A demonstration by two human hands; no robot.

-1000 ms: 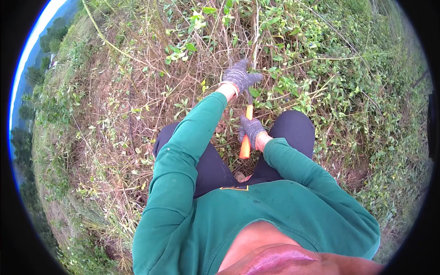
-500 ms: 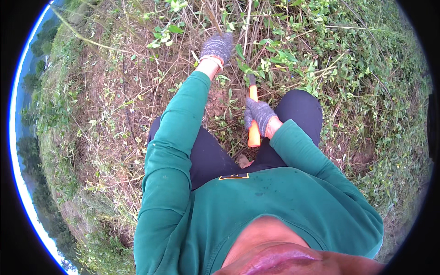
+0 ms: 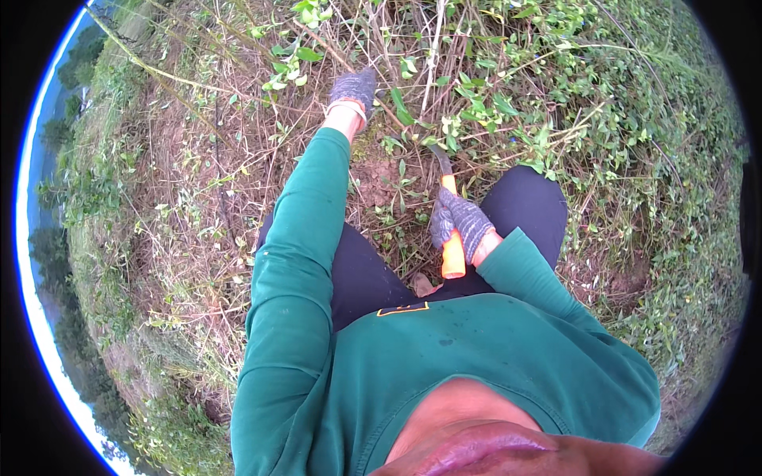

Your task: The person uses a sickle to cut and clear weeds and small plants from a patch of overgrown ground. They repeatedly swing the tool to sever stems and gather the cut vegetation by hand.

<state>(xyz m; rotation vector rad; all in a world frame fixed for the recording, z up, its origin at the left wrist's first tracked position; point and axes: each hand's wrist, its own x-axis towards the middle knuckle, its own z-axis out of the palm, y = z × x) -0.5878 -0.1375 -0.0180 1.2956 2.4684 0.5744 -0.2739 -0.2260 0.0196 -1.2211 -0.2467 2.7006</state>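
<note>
Both hands wear grey knitted gloves. My right hand (image 3: 460, 220) is wrapped round the orange handle of a sickle (image 3: 453, 258), near my right knee. Its dark, narrow blade points away from me and curves left at the far end, where leaves partly cover the tip. Farther out and to the left, my left hand (image 3: 354, 89) is closed on a brown plant stem (image 3: 327, 49) that slants up to the left. Its fingertips are turned away, so the exact grip is partly hidden. A small leafy plant (image 3: 402, 176) grows between the two hands.
Bare reddish soil (image 3: 375, 181) shows between my knees. Dense green vines (image 3: 611, 119) spread over the right side, with dry stalks (image 3: 432, 55) standing ahead. A long thin stem (image 3: 159, 70) arches at the far left. Ground falls off left toward trees (image 3: 55, 262).
My left hand has come slightly left and nearer to me, with the stem shifting along. My right hand has drawn the sickle back toward me and slightly right, baring more of its blade.
</note>
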